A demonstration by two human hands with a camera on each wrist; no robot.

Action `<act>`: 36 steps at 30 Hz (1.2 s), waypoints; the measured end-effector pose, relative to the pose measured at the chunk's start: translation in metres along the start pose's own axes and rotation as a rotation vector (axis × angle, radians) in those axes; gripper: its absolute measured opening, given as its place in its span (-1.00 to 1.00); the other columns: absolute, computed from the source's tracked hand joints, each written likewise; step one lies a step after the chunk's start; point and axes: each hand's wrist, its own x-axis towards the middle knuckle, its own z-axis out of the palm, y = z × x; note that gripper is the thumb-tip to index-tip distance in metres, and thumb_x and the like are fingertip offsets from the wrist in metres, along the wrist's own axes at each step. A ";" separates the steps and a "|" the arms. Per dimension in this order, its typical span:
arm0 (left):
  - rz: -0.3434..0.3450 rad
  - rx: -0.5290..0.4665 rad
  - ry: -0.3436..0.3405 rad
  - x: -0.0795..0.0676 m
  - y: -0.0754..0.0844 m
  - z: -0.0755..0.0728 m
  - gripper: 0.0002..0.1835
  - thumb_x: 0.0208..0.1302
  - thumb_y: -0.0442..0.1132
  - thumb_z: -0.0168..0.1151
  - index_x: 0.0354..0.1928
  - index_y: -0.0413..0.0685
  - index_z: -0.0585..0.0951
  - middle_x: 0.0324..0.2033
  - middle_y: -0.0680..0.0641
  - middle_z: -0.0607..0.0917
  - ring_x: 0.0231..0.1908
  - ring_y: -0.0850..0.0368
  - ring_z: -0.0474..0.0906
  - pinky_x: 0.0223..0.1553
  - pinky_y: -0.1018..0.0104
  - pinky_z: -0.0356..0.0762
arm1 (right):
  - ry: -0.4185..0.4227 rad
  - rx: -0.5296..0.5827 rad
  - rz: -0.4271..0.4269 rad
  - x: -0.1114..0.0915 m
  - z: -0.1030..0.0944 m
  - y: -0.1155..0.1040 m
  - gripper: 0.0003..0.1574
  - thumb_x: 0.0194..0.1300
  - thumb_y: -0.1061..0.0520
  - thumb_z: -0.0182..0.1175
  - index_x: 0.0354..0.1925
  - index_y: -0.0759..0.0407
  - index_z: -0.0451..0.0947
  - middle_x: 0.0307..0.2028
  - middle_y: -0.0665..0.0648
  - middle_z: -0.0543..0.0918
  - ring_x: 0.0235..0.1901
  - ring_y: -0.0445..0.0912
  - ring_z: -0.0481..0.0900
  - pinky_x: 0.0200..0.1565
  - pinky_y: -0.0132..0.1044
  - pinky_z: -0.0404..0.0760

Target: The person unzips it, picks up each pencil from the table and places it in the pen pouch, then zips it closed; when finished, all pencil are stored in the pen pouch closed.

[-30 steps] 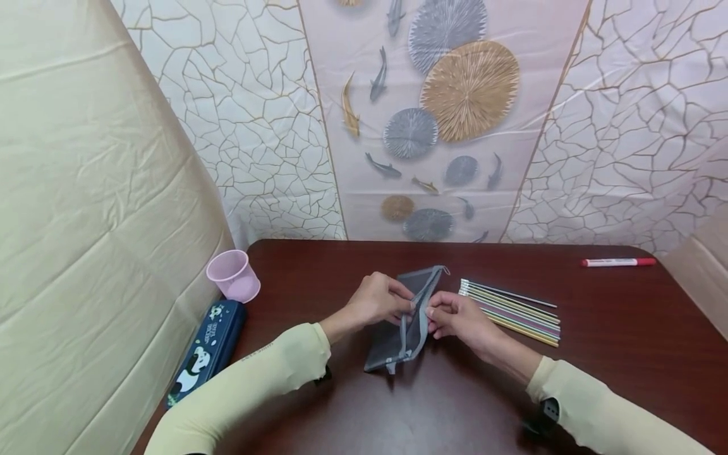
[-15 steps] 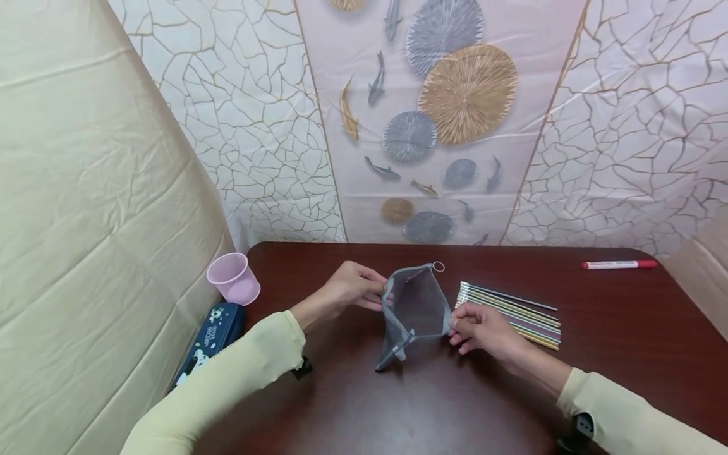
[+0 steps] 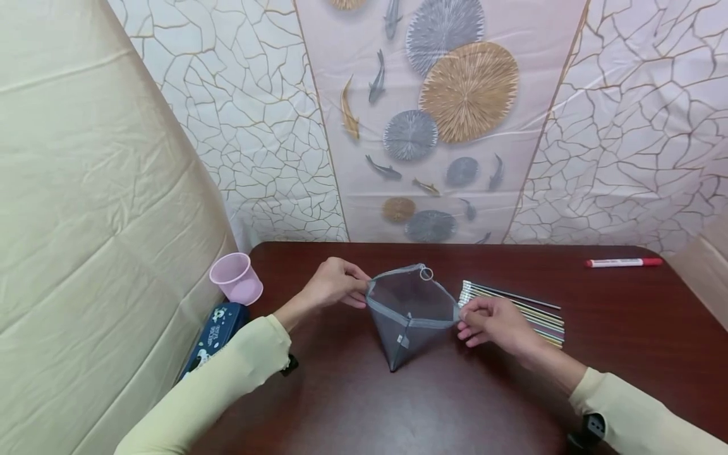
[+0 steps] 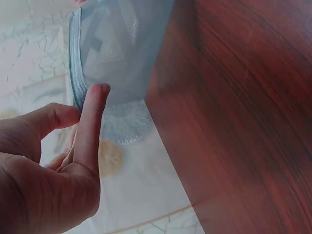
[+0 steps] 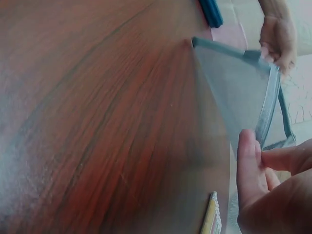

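A grey mesh zipper pouch (image 3: 406, 335) is spread wide at its mouth over the table, one lower corner pointing down at the tabletop. My left hand (image 3: 337, 282) pinches the left end of its zippered rim between thumb and fingers; the left wrist view shows the thumb (image 4: 58, 116) against the zipper edge. On the opposite end, my right hand (image 3: 493, 323) pinches the rim the same way. A ring pull (image 3: 426, 273) hangs at the far side of the mouth. Just behind the right hand lies a row of several pencils (image 3: 534, 309), partly covered by it.
A pink cup (image 3: 236, 278) stands at the table's left edge. Below it is a dark blue panda pencil case (image 3: 215, 335), partly behind the left sleeve. At the far right lies a red-and-white marker (image 3: 622, 262). A patterned cloth (image 3: 284, 158) hangs along the table's back edge.
My hands have drawn apart, the left going left and the right going right. The pouch's mouth, narrow a second ago, has widened and turned to face up.
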 end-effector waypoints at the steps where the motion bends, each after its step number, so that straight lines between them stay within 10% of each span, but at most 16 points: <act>1: -0.003 -0.011 -0.025 -0.001 0.000 0.001 -0.85 0.34 -0.45 0.34 -0.10 -0.38 0.76 -0.32 -0.27 0.86 -0.43 0.04 0.85 -0.18 0.01 0.89 | -0.002 0.003 -0.014 0.001 0.002 -0.001 -0.69 0.57 0.26 0.16 0.05 0.56 0.52 -0.26 0.26 0.81 -0.32 -0.06 0.84 -0.23 -0.15 0.90; 21: 0.009 -0.154 -0.123 -0.006 -0.006 0.029 -0.83 0.36 -0.41 0.37 -0.09 -0.38 0.76 -0.28 -0.27 0.87 -0.32 0.05 0.87 -0.17 0.09 0.88 | 0.068 -0.112 -0.079 0.011 -0.001 -0.016 -0.61 0.57 0.18 0.18 0.10 0.53 0.54 -0.22 0.32 0.79 -0.28 -0.02 0.83 -0.24 -0.13 0.89; 29: 0.016 -0.142 -0.148 -0.004 -0.007 0.032 -0.84 0.39 -0.38 0.37 -0.10 -0.35 0.76 -0.26 -0.28 0.87 -0.30 0.02 0.88 -0.08 -0.03 0.85 | 0.109 -0.528 -0.106 0.008 -0.074 -0.040 -0.61 0.59 -0.01 0.20 0.09 0.28 0.68 -0.24 0.19 0.79 -0.30 -0.16 0.72 -0.27 -0.27 0.80; 36: 0.016 -0.143 -0.134 -0.004 -0.006 0.033 -0.84 0.40 -0.37 0.37 -0.08 -0.33 0.76 -0.24 -0.28 0.86 -0.30 0.01 0.88 -0.03 -0.10 0.83 | 0.065 -0.660 -0.058 0.018 -0.137 -0.028 -0.55 0.56 -0.04 0.24 0.20 0.23 0.64 -0.09 0.16 0.78 -0.29 -0.22 0.64 -0.27 -0.31 0.71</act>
